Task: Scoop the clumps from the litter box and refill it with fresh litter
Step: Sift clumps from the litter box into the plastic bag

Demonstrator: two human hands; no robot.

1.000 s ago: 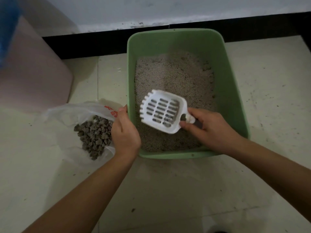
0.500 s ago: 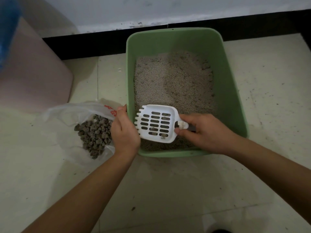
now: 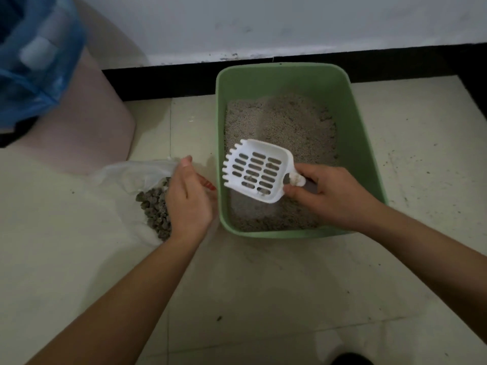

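A green litter box (image 3: 369, 133) stands on the floor against the wall, with grey litter (image 3: 284, 122) inside. My right hand (image 3: 334, 196) grips the handle of a white slotted scoop (image 3: 257, 171), held above the box's near left corner; a few bits lie in it. Left of the box lies a clear plastic bag (image 3: 131, 175) holding several dark clumps (image 3: 155, 209). My left hand (image 3: 188, 198) holds the bag's edge open, between bag and box.
A pink bin (image 3: 87, 122) lined with a blue bag (image 3: 31, 64) stands at the left by the wall. A black skirting strip (image 3: 163, 83) runs behind the box. Pale floor tiles (image 3: 263, 299) with scattered litter grains spread on the right and in front.
The scoop dipped toward the box's near left corner, then rose again above the litter. My left hand stayed at the bag's edge and lifted it slightly.
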